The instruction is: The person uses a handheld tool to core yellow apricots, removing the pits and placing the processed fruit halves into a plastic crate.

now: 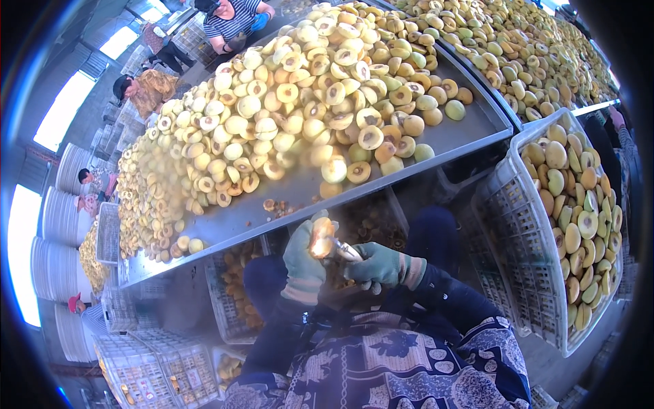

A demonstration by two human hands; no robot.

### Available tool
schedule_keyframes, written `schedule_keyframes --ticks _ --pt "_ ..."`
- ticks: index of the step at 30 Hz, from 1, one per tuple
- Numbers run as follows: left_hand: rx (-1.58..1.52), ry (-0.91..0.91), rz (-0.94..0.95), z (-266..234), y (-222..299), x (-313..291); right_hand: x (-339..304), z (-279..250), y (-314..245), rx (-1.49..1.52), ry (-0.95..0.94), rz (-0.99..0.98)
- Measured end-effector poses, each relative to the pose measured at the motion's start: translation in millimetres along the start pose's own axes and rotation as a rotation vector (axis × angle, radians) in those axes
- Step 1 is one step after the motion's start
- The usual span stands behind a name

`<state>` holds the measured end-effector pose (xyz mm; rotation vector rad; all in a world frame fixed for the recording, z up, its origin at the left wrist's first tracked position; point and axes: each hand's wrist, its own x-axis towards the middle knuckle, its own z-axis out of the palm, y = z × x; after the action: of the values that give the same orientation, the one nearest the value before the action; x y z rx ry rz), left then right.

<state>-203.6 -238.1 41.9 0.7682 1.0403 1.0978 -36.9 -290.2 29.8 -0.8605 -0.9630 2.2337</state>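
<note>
My left hand [304, 262], in a pale green glove, is closed around a yellow peach half [322, 238] in front of the table's near edge. The cut face shows brown at its middle. In my right hand [381, 264], also gloved, is a short metal pitting tool [349, 251]. Its tip points left and meets the peach half; my fingers hide most of its handle. Just beyond my hands, a large heap of peach halves [300, 102] covers much of the metal table [272, 201]. Dark scraps [276, 206] lie close to the table's edge.
A white plastic crate [501, 191] full of peach halves [579, 232] stands at my right. Below the table edge, another crate [221, 300] holds more fruit by my knees. Stacked crates [153, 368] are at lower left. A co-worker [235, 20] in stripes works across the table.
</note>
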Motion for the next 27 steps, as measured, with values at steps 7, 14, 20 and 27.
schedule_keyframes --ticks 7,14,20,27 --pt "-0.017 0.016 0.056 -3 -2 4 -7 16 -6 0.28 -0.178 0.025" --pt "0.168 0.04 0.281 19 9 -2 -9 21 -7 0.505 -0.271 0.0" --pt "0.177 0.06 0.235 -1 -6 12 -2 12 -8 0.528 -0.097 -0.182" --pt "0.018 -0.06 0.203 -3 -15 13 14 32 -2 0.015 0.298 -0.165"
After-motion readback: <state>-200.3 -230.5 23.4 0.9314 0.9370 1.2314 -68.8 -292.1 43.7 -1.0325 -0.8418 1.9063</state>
